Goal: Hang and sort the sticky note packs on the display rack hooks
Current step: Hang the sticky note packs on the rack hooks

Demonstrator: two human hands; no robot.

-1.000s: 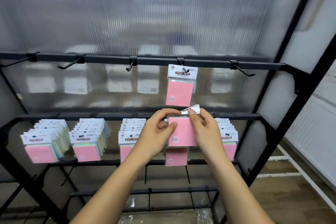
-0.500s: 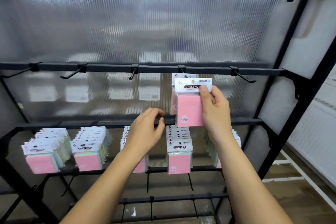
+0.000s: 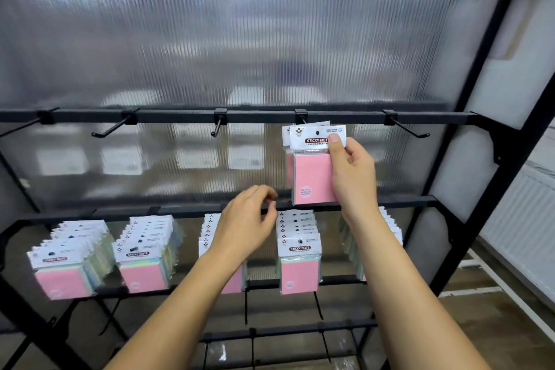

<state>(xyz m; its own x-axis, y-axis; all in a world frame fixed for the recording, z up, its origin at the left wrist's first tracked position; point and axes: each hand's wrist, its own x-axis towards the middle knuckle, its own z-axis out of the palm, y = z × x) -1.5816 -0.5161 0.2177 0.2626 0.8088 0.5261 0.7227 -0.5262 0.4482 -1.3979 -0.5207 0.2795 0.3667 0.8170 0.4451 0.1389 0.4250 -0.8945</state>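
Behind the front pack (image 3: 312, 171), a second pack (image 3: 289, 135) shows only its edge on the same hook (image 3: 301, 119) of the upper rail; whether the front one is threaded on is hard to tell. The right hand (image 3: 351, 171) pinches the front pack (thumb on its header). The left hand (image 3: 244, 225) hangs loosely curled, holding nothing, over the lower row of packs (image 3: 144, 255).

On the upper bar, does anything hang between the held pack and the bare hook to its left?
No. In the head view, only backing panel shows between held pack and bare hook.
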